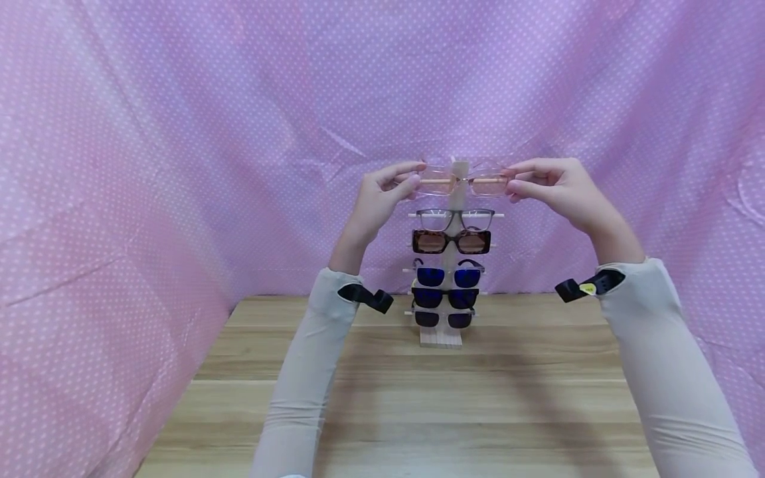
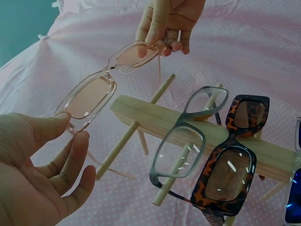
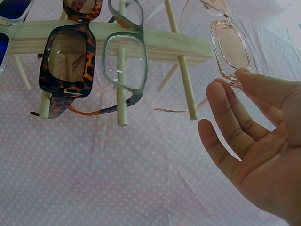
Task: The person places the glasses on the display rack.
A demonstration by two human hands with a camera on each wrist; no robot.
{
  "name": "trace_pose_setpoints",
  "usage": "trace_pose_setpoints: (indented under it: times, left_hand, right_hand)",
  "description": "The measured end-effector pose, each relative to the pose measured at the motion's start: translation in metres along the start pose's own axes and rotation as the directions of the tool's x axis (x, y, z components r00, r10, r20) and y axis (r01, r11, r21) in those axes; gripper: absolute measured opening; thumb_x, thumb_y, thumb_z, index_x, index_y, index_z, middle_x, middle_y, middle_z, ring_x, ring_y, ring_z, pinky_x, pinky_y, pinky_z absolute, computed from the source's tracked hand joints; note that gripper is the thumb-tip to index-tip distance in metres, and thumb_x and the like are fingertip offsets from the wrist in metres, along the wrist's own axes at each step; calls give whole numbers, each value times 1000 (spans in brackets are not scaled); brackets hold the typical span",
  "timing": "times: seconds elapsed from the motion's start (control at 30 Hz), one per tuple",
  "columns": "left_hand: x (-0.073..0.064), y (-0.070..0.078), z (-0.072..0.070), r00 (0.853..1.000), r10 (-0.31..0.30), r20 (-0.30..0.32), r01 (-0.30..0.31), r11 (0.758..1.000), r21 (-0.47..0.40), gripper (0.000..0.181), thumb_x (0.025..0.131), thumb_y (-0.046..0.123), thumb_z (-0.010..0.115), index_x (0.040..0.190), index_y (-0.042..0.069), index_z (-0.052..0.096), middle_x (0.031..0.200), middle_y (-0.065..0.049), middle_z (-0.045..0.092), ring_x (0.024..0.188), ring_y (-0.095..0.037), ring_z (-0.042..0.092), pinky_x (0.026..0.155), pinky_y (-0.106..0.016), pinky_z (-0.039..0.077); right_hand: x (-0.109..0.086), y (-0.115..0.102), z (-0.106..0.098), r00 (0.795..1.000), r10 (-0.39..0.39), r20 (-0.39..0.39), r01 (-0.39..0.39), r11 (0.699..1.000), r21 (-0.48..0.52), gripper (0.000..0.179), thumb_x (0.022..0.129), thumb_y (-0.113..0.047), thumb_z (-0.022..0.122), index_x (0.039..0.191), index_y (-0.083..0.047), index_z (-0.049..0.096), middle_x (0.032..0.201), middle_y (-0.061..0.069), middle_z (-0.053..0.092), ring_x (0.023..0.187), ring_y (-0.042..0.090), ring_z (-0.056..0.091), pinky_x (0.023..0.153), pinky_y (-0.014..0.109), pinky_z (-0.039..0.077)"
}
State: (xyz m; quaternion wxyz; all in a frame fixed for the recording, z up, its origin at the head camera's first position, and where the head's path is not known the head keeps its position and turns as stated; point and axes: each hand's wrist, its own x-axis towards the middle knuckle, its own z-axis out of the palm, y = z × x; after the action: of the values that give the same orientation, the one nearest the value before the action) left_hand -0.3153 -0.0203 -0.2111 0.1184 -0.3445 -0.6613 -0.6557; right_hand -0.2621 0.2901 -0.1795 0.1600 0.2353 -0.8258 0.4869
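Both hands pinch a pair of clear-framed sunglasses with pale pink lenses (image 1: 435, 182) at its two outer corners. My left hand (image 1: 382, 199) grips one corner between thumb and fingers, and my right hand (image 1: 564, 192) grips the other. The sunglasses overlap the top of a wooden display stand (image 2: 136, 110) in the head view; in the left wrist view they sit just off its top end, beside the uppermost peg (image 2: 117, 150). Their thin temples reach back past that peg. Grey-framed glasses (image 2: 157, 162) and tortoiseshell sunglasses (image 2: 200, 197) hang on the pegs below.
Farther down the stand hang several sunglasses with dark blue lenses (image 1: 445, 298). The stand's base (image 1: 441, 340) rests near the back of a wooden table (image 1: 478, 405). A pink dotted cloth (image 1: 299, 86) hangs behind and at the sides.
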Motion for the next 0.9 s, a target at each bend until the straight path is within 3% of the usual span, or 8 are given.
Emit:
trace_pose_setpoints:
  times: [0.27,0.53,0.73,0.9]
  left_hand:
    - [5,-5,5,996,11,-89,-7,999,39,28,98,6,66,125,-1,70,122,-21,72,87,-17,69,83,-26,59]
    - [6,-9,10,989,12,-149,-1,997,75,28,98,8,67,125,2,71,112,-21,75,91,-36,68,82,-25,59]
    - [6,-16,13,982,10,-188,7,996,91,27,98,10,68,125,4,72,108,-21,75,81,-27,67,77,-21,57]
    - [4,-18,16,981,-6,-191,26,995,99,28,98,7,67,126,5,72,106,-23,74,81,-28,69,74,-19,55]
  right_hand:
    - [10,2,2,999,14,-31,-15,1000,-18,26,96,-8,71,121,-5,73,87,-8,78,77,6,72,81,13,55]
    - [14,7,8,997,0,-78,-3,1000,-31,27,96,-8,71,122,-1,72,83,-12,77,70,4,70,76,14,56]
    - [13,12,13,994,5,-111,-9,999,-38,30,96,-9,71,124,-1,71,85,-14,77,68,3,70,74,14,56]
    - [11,16,16,989,-7,-147,2,999,-36,29,96,-7,70,124,1,70,86,-18,75,68,3,69,71,15,57]
